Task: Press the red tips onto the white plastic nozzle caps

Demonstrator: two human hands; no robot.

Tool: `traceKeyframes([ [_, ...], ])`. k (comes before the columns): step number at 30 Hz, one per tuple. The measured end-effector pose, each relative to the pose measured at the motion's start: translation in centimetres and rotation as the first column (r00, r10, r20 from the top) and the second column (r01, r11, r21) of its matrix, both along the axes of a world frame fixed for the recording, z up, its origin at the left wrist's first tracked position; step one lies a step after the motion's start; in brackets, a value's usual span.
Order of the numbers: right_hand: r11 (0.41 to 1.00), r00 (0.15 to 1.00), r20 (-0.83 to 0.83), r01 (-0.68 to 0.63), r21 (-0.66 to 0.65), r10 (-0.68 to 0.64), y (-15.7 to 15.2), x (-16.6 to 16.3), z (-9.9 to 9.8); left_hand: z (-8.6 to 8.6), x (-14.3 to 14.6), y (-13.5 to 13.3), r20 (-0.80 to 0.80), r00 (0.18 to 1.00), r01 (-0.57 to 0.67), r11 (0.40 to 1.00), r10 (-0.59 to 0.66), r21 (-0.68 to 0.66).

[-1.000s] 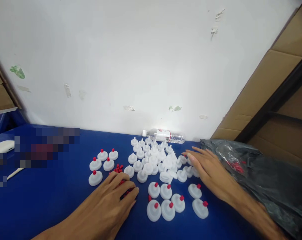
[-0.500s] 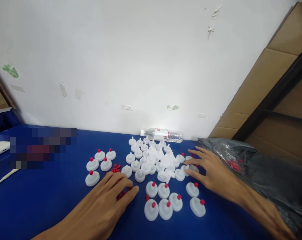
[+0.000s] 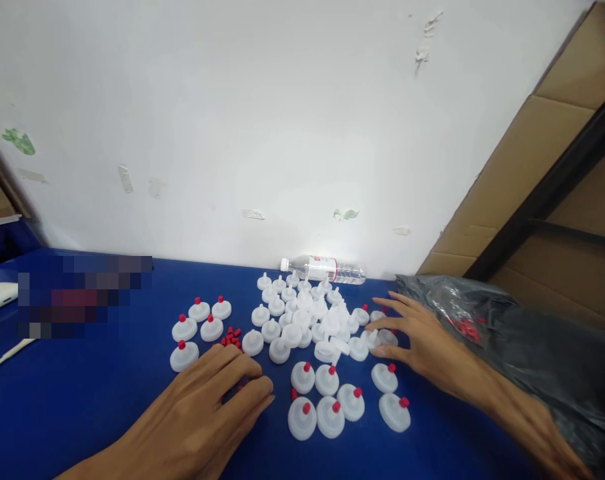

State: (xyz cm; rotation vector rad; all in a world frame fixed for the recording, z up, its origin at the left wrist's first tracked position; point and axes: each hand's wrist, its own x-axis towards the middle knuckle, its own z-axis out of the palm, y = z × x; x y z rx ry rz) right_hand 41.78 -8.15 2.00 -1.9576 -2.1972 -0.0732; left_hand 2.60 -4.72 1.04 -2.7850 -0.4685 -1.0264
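My left hand (image 3: 202, 407) is curled low over the table, its thumb and forefinger close together; whatever lies between the fingertips is hidden. Small red caps (image 3: 231, 338) lie in a heap just beyond its knuckles, and a bit of red shows between the fingers. On the right, my right hand (image 3: 415, 337) has its fingers spread over a few white discs. Its thumb and forefinger reach either side of a white nozzled disc (image 3: 369, 339), apart from each other. Several more white nozzled discs (image 3: 292, 335) are piled to the left of that hand.
Discs with red caps on their nozzles stand in groups at left (image 3: 185, 329) and in front (image 3: 302, 419). A clear bottle (image 3: 322, 269) lies along the wall. A dark plastic bag (image 3: 512, 360) covers the right side of the blue table (image 3: 107, 380).
My left hand has shifted slightly left and toward me, its thumb closer to the forefinger. My right hand stays over the same discs with its fingers spread.
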Motion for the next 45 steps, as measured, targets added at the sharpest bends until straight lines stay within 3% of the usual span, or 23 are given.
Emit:
traceKeyframes([
  [7,0.974,0.995,-0.061,-0.063,0.216,0.077,0.1,-0.3,1.5,-0.4,0.2,0.4,0.014,1.0,-0.008,0.988,0.01,-0.156],
  [13,0.995,0.999,-0.046,-0.02,0.101,0.025,-0.3,0.8,0.7,-0.6,0.0,0.3,0.018,1.0,-0.002,0.985,0.006,-0.171],
  [18,0.995,0.999,0.02,-0.031,0.099,0.03,0.1,1.4,-0.3,-0.8,-0.1,0.4,0.006,1.0,0.007,0.986,-0.006,-0.167],
  [21,0.988,0.999,-0.002,-0.053,0.144,0.053,0.2,0.6,0.6,-0.6,-0.2,0.5,0.003,1.0,0.019,0.985,-0.019,-0.169],
  [25,0.948,0.992,-0.109,-0.026,0.317,0.063,-0.6,-1.7,2.4,-0.2,0.0,0.4,0.073,0.997,0.011,0.991,-0.001,-0.13],
  [29,0.882,0.967,-0.116,-0.154,0.446,0.228,-1.9,-5.1,2.9,-0.1,0.2,0.1,0.109,0.994,0.007,0.99,0.009,-0.144],
  [37,0.753,0.847,0.012,-0.479,0.451,0.532,-3.8,-11.1,2.8,0.6,1.2,-0.3,0.245,0.97,0.049,0.978,0.002,-0.205],
  [45,0.725,0.799,-0.075,-0.496,0.478,0.596,-4.0,-12.6,2.2,1.8,1.3,-0.8,0.27,0.961,0.097,0.989,-0.063,-0.113],
])
